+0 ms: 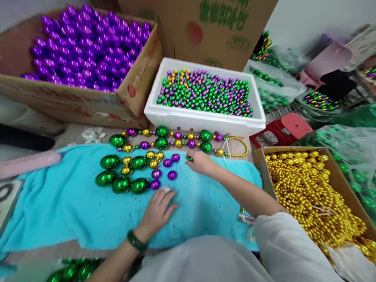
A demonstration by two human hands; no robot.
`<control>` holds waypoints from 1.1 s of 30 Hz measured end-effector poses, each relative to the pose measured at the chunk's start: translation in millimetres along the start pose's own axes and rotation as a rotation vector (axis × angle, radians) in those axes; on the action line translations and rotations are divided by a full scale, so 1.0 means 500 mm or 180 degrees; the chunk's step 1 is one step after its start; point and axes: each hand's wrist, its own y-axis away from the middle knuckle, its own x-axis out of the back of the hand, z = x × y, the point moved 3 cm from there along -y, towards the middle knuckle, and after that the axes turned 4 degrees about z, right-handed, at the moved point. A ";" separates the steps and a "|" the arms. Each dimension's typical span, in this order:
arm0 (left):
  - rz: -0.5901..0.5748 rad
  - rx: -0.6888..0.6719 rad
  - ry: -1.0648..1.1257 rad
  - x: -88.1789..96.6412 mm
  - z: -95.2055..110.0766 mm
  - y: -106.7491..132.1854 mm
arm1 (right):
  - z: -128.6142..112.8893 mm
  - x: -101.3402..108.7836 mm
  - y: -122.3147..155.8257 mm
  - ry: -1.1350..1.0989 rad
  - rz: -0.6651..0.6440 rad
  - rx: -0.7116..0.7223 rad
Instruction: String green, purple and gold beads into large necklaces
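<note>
My right hand [200, 163] reaches over the turquoise towel [202, 215], its fingertips pinched on a small shiny green bead [190, 159]. My left hand [160, 206] rests on the towel with the fingers apart, holding nothing. Something white covers one of its fingertips, close to a purple bead [154, 184]. Left of the hands lie several large green beads [121, 184], gold beads [153, 164] and loose purple beads [172, 175]. Behind them stretches a strung bead necklace [161, 143], ending in a loop of small gold beads [246, 145] with white thread.
A white foam box [205, 119] of small mixed beads stands behind the necklace. At back left is a carton [138, 82] of purple beads [88, 47]. A carton of gold bead strings [311, 192] sits at right. Pliers [246, 219] lie by my right sleeve.
</note>
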 end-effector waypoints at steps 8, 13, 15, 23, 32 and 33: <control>-0.0832 0.0409 -0.0193 -0.044 0.007 -0.014 | 0.017 -0.133 0.024 0.0348 0.0244 -0.0255; -0.0630 0.0420 -0.0414 -0.058 0.005 -0.014 | 0.013 -0.116 0.047 0.0240 0.0255 -0.0054; -0.0475 0.0354 -0.0547 -0.070 0.001 -0.006 | 0.006 -0.085 0.047 0.0308 0.0248 0.0113; -0.0300 0.0257 -0.0768 -0.094 -0.013 0.011 | -0.020 0.258 -0.125 0.0794 0.1928 -0.0122; -0.0426 0.0392 -0.0704 -0.095 -0.010 0.002 | 0.022 0.312 -0.266 0.1155 0.0888 -0.0923; -0.0429 0.0411 -0.0694 -0.095 -0.010 0.002 | 0.030 0.315 -0.264 0.1103 0.0872 -0.0938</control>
